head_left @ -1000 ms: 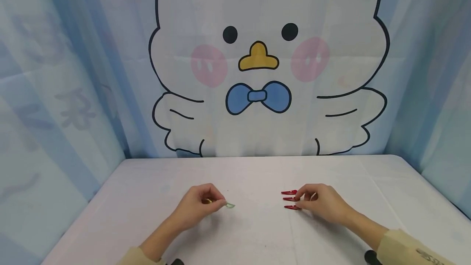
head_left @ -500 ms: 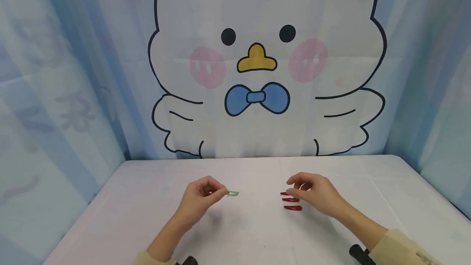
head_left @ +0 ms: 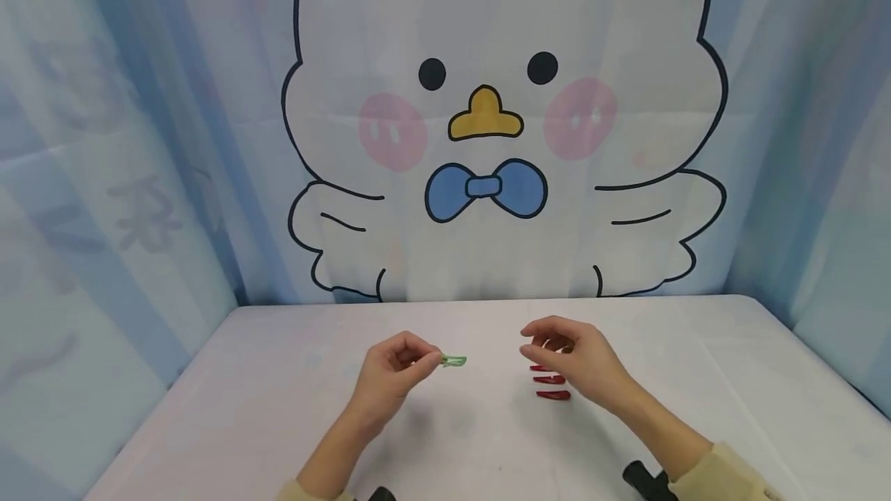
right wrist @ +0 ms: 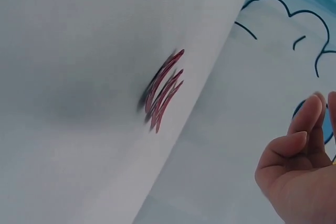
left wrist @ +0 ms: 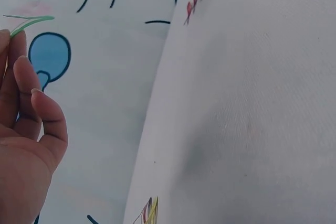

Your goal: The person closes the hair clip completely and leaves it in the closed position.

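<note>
My left hand [head_left: 391, 377] is raised over the table and pinches a green snap hair clip [head_left: 455, 361] between thumb and fingertips. In the left wrist view the hair clip [left wrist: 32, 22] looks spread into a narrow V. Three red snap hair clips [head_left: 553, 395] lie in a row on the table, one behind another. Above them my right hand [head_left: 581, 354] hovers with thumb and fingers apart and nothing between them. It hides part of the farthest red clip in the head view. The right wrist view shows the red clips [right wrist: 164, 93] whole, with the fingers well apart from them.
The white-covered table [head_left: 487, 454] reaches back to a curtain [head_left: 487, 253] printed with a cartoon bird. More curtain hangs along both sides. Thin multicoloured items [left wrist: 150, 212] lie at the bottom edge of the left wrist view, too cut off to identify.
My right hand has lifted off the red clips and moved left and away, its fingers parting. The left hand has risen and moved right with the green clip.
</note>
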`<state>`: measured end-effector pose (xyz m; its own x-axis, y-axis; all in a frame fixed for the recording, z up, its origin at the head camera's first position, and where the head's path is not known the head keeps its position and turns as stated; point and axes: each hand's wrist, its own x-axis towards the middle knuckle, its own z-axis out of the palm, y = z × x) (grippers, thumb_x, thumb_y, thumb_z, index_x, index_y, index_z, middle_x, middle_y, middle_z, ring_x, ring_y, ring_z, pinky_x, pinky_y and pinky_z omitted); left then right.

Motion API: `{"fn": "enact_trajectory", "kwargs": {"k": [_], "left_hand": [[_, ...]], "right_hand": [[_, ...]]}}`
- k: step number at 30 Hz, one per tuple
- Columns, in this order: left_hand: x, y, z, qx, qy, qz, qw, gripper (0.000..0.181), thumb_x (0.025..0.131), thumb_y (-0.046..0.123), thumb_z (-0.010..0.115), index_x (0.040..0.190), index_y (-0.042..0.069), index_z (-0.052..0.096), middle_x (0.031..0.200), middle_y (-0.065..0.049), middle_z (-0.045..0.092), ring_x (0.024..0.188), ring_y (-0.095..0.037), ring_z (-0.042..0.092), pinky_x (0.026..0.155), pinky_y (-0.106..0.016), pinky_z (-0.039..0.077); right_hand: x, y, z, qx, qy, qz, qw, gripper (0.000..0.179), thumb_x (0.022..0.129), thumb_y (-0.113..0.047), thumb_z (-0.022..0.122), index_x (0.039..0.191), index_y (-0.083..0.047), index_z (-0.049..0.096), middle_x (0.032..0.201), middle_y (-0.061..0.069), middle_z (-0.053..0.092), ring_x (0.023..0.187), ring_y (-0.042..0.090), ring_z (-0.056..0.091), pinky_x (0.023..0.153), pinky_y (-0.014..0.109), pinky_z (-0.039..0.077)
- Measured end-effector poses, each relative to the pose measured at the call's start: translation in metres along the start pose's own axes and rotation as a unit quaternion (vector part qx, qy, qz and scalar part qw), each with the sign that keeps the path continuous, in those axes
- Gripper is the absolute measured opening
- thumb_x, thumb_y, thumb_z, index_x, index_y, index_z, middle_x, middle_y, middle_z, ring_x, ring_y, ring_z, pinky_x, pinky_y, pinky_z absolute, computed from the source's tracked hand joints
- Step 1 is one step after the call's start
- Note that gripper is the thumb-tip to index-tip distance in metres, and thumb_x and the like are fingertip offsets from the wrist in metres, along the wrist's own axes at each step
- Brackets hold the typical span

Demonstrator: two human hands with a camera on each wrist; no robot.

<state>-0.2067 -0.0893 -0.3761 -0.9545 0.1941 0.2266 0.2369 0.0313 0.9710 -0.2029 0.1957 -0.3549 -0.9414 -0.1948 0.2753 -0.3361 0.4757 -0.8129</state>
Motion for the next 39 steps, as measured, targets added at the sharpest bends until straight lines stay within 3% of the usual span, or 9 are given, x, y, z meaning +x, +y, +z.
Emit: {"fn": "enact_trajectory", "kwargs": {"k": [10,15,20,24,27,34,39], "left_hand": [[0.005,0.0,0.01,-0.033,0.01,0.005,0.9994,0.012,0.094,0.007,0.071,0.1,-0.002,0.067,0.093,-0.009,0.067,0.081,-0.019,0.059,0.075,-0.027,0.052],[0.006,0.0,0.016,-0.05,0.012,0.01,0.9986,0.012,0.095,0.007,0.07,0.101,-0.003,0.066,0.092,-0.014,0.066,0.08,-0.022,0.057,0.071,-0.025,0.049],[0.007,0.0,0.02,-0.073,0.011,0.012,0.9972,0.014,0.095,0.007,0.07,0.101,-0.005,0.064,0.092,-0.019,0.065,0.079,-0.021,0.056,0.071,-0.024,0.048],[0.007,0.001,0.022,-0.089,0.009,0.009,0.996,0.015,0.096,0.008,0.07,0.102,-0.004,0.064,0.094,-0.017,0.065,0.078,-0.018,0.056,0.073,-0.025,0.049],[0.007,0.002,0.022,-0.095,0.01,0.012,0.9954,0.016,0.096,0.008,0.069,0.102,-0.005,0.063,0.092,-0.012,0.066,0.079,-0.018,0.056,0.074,-0.025,0.049],[0.007,0.005,0.024,-0.12,0.009,0.028,0.9923,0.018,0.096,0.003,0.068,0.102,-0.012,0.06,0.089,-0.009,0.065,0.076,-0.016,0.055,0.074,-0.025,0.049],[0.007,0.003,0.025,-0.128,0.002,0.025,0.9915,0.018,0.095,0.003,0.069,0.102,-0.011,0.061,0.089,-0.009,0.067,0.075,-0.015,0.056,0.073,-0.025,0.049]], "right_hand": [[-0.003,-0.015,0.011,0.067,0.008,-0.016,0.9976,0.026,0.092,-0.018,0.076,0.115,-0.008,0.071,0.095,0.005,0.066,0.084,0.024,0.064,0.073,0.031,0.054],[-0.003,-0.02,0.021,0.088,0.011,-0.013,0.996,0.025,0.093,-0.018,0.075,0.116,-0.008,0.071,0.095,0.007,0.065,0.083,0.031,0.063,0.065,0.034,0.054],[-0.003,-0.024,0.031,0.105,0.015,-0.014,0.9943,0.024,0.093,-0.018,0.075,0.115,-0.009,0.071,0.094,0.007,0.064,0.078,0.026,0.061,0.057,0.029,0.049],[-0.001,-0.026,0.04,0.119,0.016,-0.034,0.9921,0.022,0.092,-0.016,0.075,0.112,-0.009,0.072,0.094,0.007,0.065,0.081,0.022,0.062,0.061,0.029,0.051],[0.002,-0.026,0.045,0.124,0.016,-0.056,0.9906,0.02,0.092,-0.014,0.075,0.111,-0.008,0.073,0.095,0.006,0.067,0.085,0.022,0.062,0.075,0.03,0.053],[0.007,-0.029,0.053,0.147,0.02,-0.07,0.9865,0.013,0.092,-0.013,0.075,0.103,-0.007,0.072,0.094,0.006,0.069,0.086,0.022,0.064,0.074,0.031,0.053],[0.007,-0.029,0.055,0.153,0.029,-0.054,0.9862,0.011,0.091,-0.013,0.076,0.098,-0.006,0.072,0.092,0.007,0.068,0.085,0.022,0.063,0.074,0.03,0.053]]}}
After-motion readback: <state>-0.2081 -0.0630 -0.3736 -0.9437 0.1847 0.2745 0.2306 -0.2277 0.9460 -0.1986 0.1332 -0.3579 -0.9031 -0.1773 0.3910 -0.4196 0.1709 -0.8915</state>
